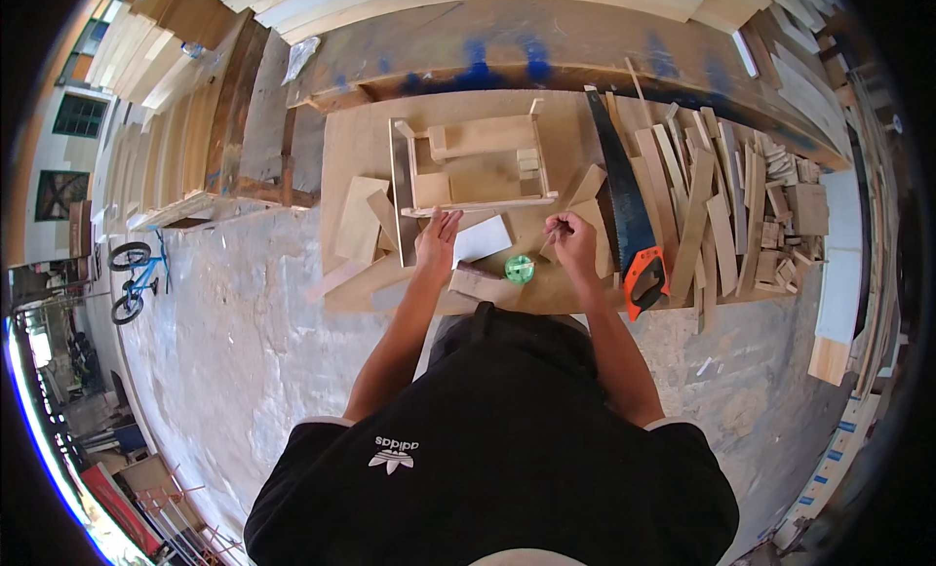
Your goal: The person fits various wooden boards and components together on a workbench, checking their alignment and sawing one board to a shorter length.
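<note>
A small wooden frame [478,210], built of pale strips with a few blocks inside, lies on a board on the bench. My left hand [436,242] rests at its near rail, with the fingers stretched out and apparently holding nothing. To the right, my right hand [573,240] is closed in a pinch above the board; whatever is between the fingertips is too small to name. Between my hands are a white sheet [484,239], a round green container [519,269] and a wood block [478,283] close to the near edge.
A handsaw [639,225] with an orange and black handle lies right of my right hand. Beyond it spread many wood strips [700,191] and a heap of offcuts [780,234]. Flat wood pieces [359,218] lie left of the frame. A blue bicycle [139,281] stands far left.
</note>
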`<act>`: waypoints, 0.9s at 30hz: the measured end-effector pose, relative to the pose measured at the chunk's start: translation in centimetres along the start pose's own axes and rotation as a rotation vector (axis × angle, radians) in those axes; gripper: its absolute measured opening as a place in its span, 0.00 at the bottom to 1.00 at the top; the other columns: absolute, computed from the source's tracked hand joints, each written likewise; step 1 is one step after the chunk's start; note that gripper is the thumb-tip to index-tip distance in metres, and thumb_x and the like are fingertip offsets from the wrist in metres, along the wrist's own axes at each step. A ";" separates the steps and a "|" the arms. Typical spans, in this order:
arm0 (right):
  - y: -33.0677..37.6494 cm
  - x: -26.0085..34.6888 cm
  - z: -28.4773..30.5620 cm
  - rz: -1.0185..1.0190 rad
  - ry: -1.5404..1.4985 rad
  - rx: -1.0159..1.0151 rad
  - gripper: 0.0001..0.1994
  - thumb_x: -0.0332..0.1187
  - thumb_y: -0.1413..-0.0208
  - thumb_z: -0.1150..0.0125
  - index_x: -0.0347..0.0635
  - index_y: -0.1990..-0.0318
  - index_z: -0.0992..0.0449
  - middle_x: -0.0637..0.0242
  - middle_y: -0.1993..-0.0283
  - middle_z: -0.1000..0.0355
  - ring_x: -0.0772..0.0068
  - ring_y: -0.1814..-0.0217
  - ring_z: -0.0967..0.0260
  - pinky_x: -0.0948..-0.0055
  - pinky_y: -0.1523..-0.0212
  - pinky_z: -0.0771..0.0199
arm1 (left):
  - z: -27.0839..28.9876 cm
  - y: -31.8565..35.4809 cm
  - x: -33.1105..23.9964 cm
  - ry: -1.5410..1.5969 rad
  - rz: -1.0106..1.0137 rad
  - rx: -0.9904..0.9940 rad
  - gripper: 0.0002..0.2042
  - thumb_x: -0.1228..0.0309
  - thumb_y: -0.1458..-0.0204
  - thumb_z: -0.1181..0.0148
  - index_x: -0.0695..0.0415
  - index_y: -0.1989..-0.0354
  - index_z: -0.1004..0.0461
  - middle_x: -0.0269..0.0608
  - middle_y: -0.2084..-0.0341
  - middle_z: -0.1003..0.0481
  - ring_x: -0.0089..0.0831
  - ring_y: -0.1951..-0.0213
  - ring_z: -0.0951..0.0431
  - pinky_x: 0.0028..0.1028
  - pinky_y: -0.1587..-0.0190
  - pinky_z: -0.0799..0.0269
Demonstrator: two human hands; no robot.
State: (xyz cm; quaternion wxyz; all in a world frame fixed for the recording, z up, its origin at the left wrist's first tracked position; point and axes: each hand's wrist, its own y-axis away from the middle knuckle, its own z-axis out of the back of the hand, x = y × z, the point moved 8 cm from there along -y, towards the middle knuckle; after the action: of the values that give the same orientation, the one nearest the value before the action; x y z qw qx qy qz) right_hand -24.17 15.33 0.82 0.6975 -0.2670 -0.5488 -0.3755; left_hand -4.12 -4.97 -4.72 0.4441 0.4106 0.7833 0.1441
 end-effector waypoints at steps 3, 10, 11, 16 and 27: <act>0.4 0.2 -0.2 -0.040 -0.022 0.036 0.11 0.14 0.50 0.53 0.36 0.68 0.25 0.67 0.72 0.24 0.78 0.75 0.26 0.79 0.76 0.28 | 0.2 -0.2 0.2 0.001 -0.013 0.010 0.26 0.61 0.41 0.47 0.74 0.47 0.42 0.56 0.50 0.32 0.41 0.44 0.31 0.32 0.39 0.36; 1.2 1.3 -1.2 -0.112 -0.021 0.061 0.07 0.17 0.48 0.50 0.35 0.68 0.25 0.67 0.71 0.23 0.80 0.78 0.28 0.79 0.79 0.29 | 0.1 0.1 0.0 0.047 -0.001 0.026 0.25 0.62 0.41 0.46 0.74 0.48 0.41 0.56 0.52 0.31 0.41 0.45 0.30 0.32 0.40 0.35; 1.3 1.5 -1.3 -0.114 -0.022 0.056 0.06 0.18 0.47 0.49 0.35 0.68 0.25 0.67 0.71 0.23 0.80 0.78 0.29 0.79 0.80 0.30 | 0.2 0.1 -0.1 0.048 -0.002 0.035 0.25 0.62 0.42 0.45 0.74 0.48 0.42 0.56 0.51 0.31 0.41 0.45 0.30 0.32 0.39 0.36; 1.0 3.1 -1.4 -0.135 0.023 0.011 0.04 0.25 0.45 0.43 0.33 0.69 0.25 0.65 0.71 0.23 0.80 0.79 0.29 0.80 0.80 0.30 | 0.5 -0.3 0.0 0.038 0.016 0.059 0.27 0.62 0.42 0.45 0.75 0.47 0.44 0.57 0.50 0.33 0.43 0.44 0.31 0.32 0.37 0.38; 0.9 2.2 -1.1 -0.009 -0.005 -0.055 0.04 0.20 0.44 0.49 0.33 0.65 0.27 0.64 0.66 0.24 0.76 0.70 0.24 0.80 0.76 0.25 | 0.2 -0.2 -0.1 0.091 0.071 0.117 0.26 0.64 0.42 0.45 0.74 0.47 0.44 0.56 0.51 0.32 0.40 0.44 0.30 0.32 0.39 0.37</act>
State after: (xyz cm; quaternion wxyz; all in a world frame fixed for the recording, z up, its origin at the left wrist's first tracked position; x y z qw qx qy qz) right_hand -22.59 14.43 2.72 0.6867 -0.2848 -0.5413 -0.3929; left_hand -4.04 -5.22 -4.84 0.3778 0.4562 0.7947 0.1323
